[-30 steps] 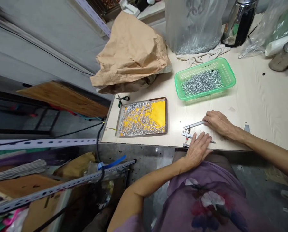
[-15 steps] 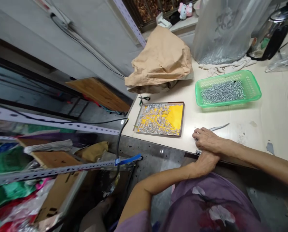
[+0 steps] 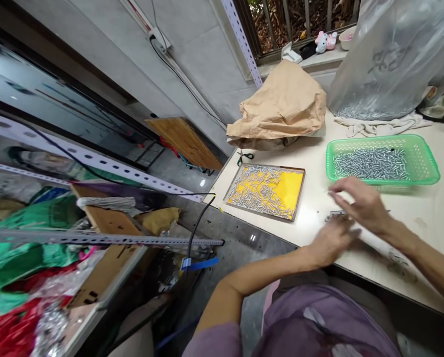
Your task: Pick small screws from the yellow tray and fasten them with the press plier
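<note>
"What's nearest?"
"The left hand [image 3: 331, 240], over the edge of the pale wood-grain table [image 3: 426, 238]. It's blurred, its fingers partly bent; I cannot tell whether it has hold of anything."
"And the tool?"
"The slim silver-grey metal hand tool [image 3: 332, 215] shows just past the left hand's fingers, mostly hidden. I can't tell whether it's gripped or lying loose."
"Where's the right hand [image 3: 365, 204]?"
"Just beyond the left, partly covering the tool. Thumb and forefinger nearly meet, a tiny pale bit at their tips, too small to name."
"What's around them?"
"Left of the hands, well apart, a shallow rectangular tray with a yellow bottom [image 3: 290, 188], strewn with short silver metal pins [image 3: 257, 191]. Beyond the right hand, nearby, a green perforated plastic basket [image 3: 424, 157] holds more of them."
"Farther back?"
"Green-handled scissors [image 3: 247, 156] behind the tray, then a crumpled brown paper bag [image 3: 281, 106]."
</note>
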Motion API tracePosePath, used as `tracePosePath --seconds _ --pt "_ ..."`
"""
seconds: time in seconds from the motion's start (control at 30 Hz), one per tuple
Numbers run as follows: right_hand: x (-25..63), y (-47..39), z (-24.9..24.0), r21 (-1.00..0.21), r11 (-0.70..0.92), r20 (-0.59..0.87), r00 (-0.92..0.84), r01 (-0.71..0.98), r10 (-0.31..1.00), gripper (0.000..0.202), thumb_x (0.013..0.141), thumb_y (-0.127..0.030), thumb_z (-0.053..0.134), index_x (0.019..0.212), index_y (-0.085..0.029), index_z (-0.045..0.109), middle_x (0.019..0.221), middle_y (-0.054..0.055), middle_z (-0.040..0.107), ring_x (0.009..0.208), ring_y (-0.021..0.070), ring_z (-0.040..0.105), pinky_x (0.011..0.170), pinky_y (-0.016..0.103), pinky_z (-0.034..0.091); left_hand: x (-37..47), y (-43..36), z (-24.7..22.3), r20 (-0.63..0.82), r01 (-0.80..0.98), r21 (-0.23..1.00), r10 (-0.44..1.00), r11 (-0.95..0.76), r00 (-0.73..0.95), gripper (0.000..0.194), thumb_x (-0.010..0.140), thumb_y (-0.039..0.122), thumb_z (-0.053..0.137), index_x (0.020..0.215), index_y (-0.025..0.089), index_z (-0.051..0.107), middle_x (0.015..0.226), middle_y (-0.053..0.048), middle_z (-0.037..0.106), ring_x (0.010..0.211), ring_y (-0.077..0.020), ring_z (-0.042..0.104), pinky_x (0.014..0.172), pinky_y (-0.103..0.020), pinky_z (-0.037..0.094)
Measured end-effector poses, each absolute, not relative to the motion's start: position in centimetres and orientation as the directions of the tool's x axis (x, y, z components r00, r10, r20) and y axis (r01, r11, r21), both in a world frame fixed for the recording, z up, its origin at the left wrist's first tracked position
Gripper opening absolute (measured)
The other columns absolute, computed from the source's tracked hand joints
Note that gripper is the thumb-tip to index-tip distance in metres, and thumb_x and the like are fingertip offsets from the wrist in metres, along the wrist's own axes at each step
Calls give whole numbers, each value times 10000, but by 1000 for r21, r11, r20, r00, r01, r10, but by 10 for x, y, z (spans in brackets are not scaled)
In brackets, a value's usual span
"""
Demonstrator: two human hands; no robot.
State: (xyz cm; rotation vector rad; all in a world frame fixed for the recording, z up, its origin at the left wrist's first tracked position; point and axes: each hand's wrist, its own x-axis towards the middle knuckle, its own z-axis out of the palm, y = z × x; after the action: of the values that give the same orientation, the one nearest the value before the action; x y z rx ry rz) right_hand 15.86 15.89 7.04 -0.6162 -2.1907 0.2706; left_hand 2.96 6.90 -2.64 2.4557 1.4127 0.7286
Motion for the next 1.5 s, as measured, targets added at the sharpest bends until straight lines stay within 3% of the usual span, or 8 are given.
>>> tracePosePath --seconds 0.23,0.5,0.63,0.73,0.83,0.9,1.07,1.5 --pt "221 205 74 -310 645 558 -415 698 718 283 949 -363 367 1007 -241 616 849 100 590 881 307 593 757 484 495 -106 101 12 237 997 81 972 -19 0 211 909 148 534 1024 186 707 937 -88 649 893 -216 533 782 -342 471" --pt "223 140 50 -366 658 384 -538 658 751 294 976 -339 349 1130 -262 587 959 92 628 902 264 622 779 413 505 -144 125 19 -143 987 -84 982 -136 123 230 912 125 496 818 148 705 872 -118 631 923 -239 505 783 -343 424" --pt "225 105 35 -409 672 246 -634 617 733 274 976 -293 366 1009 -232 632 905 72 646 817 200 638 717 327 497 -140 127 30 -88 998 31 994 -56 59 232 881 110 512 720 150 675 831 -119 644 908 -240 532 810 -350 435" --pt "226 87 21 -379 652 112 -667 656 736 239 969 -301 407 974 -219 632 888 58 623 746 173 615 644 289 465 -118 118 38 -30 936 346 998 68 -62 146 831 126 574 741 166 682 799 -67 668 842 -194 576 788 -307 462" --pt "223 78 11 -301 622 -13 -656 723 755 192 952 -236 435 945 -205 624 870 48 603 706 159 580 589 271 402 -75 100 41 -247 656 707 961 266 -124 80 786 195 626 778 155 695 676 -4 644 612 -116 564 590 -224 454" --pt "220 76 10 -244 617 -64 -647 748 759 193 946 -178 428 931 -188 620 854 50 596 705 158 563 583 272 364 -45 87 39 -429 462 789 902 404 -55 100 760 229 653 783 138 688 601 24 601 492 -78 499 466 -185 393" --pt "219 77 14 -174 667 -77 -685 725 725 216 915 -78 428 962 -175 615 869 54 603 744 164 536 638 281 327 0 70 28 -604 350 745 797 568 -8 108 751 217 662 725 113 651 476 74 485 399 -38 391 384 -147 307" --pt "220 75 10 -194 665 -42 -684 721 728 227 920 -76 424 928 -175 627 859 64 601 729 171 497 648 302 290 10 63 17 -673 461 641 738 614 -46 192 742 298 691 702 112 660 434 106 411 363 -31 300 377 -180 238"
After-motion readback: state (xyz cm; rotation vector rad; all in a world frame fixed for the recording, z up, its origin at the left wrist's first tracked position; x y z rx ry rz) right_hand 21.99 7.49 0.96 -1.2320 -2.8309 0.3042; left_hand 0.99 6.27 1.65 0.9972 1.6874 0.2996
